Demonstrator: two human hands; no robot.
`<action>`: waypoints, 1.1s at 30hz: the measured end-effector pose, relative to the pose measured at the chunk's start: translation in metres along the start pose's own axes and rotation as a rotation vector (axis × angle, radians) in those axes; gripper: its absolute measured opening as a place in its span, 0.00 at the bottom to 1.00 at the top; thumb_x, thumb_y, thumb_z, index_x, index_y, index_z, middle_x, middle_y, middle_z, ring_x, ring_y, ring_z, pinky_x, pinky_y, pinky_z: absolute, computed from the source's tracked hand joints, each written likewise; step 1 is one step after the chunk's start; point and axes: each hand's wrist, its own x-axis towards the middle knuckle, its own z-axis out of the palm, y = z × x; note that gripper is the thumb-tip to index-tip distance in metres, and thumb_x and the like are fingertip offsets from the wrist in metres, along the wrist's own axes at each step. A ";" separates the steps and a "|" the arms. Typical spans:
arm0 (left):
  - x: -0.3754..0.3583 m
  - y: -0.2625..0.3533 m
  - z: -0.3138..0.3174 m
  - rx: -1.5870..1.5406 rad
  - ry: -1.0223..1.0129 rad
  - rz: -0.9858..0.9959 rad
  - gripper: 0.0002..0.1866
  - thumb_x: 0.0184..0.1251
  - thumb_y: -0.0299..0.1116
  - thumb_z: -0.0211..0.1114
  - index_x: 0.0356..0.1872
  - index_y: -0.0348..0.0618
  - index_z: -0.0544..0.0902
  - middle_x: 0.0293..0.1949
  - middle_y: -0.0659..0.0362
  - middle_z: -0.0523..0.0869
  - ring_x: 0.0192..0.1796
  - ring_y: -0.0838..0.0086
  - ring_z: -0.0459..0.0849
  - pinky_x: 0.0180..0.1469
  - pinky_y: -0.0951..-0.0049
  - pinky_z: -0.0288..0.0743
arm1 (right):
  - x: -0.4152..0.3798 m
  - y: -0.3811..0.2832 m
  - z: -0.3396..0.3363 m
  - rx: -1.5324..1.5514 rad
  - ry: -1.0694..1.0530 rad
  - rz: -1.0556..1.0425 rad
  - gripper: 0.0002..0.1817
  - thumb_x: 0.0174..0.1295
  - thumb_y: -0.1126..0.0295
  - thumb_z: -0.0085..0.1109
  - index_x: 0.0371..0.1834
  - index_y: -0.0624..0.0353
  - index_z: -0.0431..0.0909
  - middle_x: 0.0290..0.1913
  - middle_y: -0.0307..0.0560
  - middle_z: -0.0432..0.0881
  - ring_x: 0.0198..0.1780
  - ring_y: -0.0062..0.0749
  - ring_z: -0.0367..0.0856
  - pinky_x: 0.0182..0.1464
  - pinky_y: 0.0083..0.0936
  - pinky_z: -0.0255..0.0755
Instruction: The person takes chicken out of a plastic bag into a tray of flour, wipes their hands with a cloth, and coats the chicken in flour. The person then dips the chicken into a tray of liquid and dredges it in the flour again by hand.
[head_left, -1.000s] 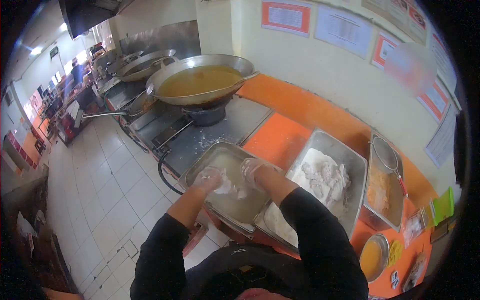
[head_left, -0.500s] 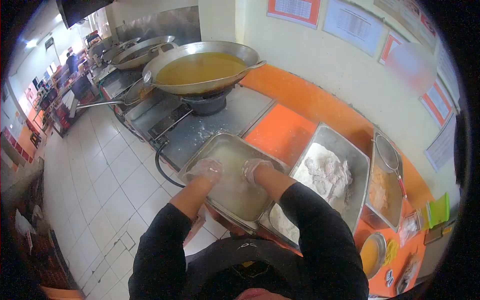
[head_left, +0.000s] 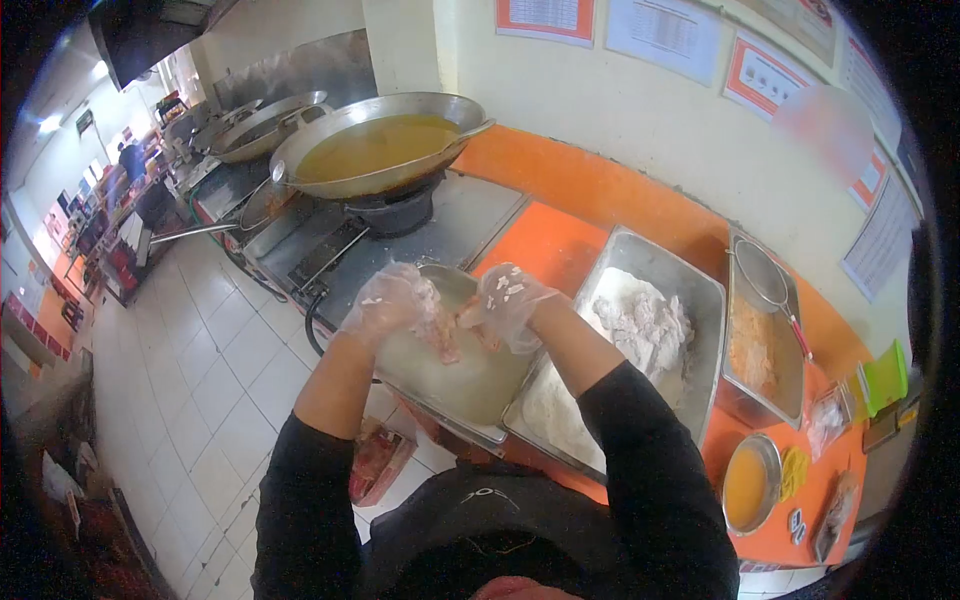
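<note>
Centre of the frame, the left hand [head_left: 392, 305] and right hand [head_left: 512, 305], in clear gloves, each pinch a piece of raw-looking meat [head_left: 441, 338] above the cloudy liquid [head_left: 458, 392]. Wet, loose gloves could let a piece slip and splash. Drips could clump the white powder [head_left: 565, 412] right of centre, or spatter in the oil [head_left: 385, 150], upper left, if it's hot.

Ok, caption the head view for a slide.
Left hand and right hand, both gloved, hold meat pieces above a metal tray of cloudy liquid, beside white powder, with a large wok beyond.
</note>
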 end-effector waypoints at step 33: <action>0.017 0.206 0.097 -0.366 0.138 0.428 0.21 0.45 0.37 0.69 0.40 0.37 0.76 0.32 0.57 0.78 0.36 0.71 0.77 0.43 0.69 0.71 | -0.233 0.064 0.081 -0.423 0.223 0.447 0.11 0.55 0.63 0.47 0.30 0.56 0.76 0.30 0.40 0.78 0.38 0.30 0.73 0.47 0.32 0.63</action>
